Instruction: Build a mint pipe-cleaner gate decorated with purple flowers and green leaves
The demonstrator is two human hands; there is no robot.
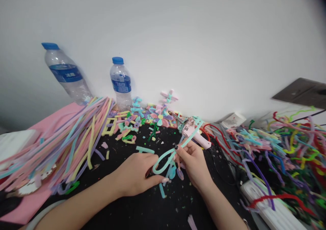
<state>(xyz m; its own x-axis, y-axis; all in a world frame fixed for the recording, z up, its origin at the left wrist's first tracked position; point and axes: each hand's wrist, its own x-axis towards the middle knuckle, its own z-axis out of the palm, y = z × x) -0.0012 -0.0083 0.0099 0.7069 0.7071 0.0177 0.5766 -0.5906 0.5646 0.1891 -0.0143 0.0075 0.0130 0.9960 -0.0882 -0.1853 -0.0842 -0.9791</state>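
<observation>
A mint-green pipe cleaner (163, 171) is bent into a loop, its long end pointing up and right. My right hand (191, 158) pinches it where the strands cross. My left hand (142, 175) is at the left side of the loop, thumb stretched out below it and the other fingers curled; whether those fingers touch the loop is hidden. Just above my left hand lies a short mint piece (145, 149). Small blue and purple leaf-shaped pieces (172, 172) show between the hands. A pink glue gun (196, 135) rests behind my right hand.
Long pastel pipe cleaners (84, 135) lie at the left on a pink sheet (58, 116). Two bottles (121, 84) stand by the wall. Small shaped pieces (160, 116) are heaped at the back. Tangled colourful pipe cleaners (292, 155) and a white power strip (270, 202) occupy the right.
</observation>
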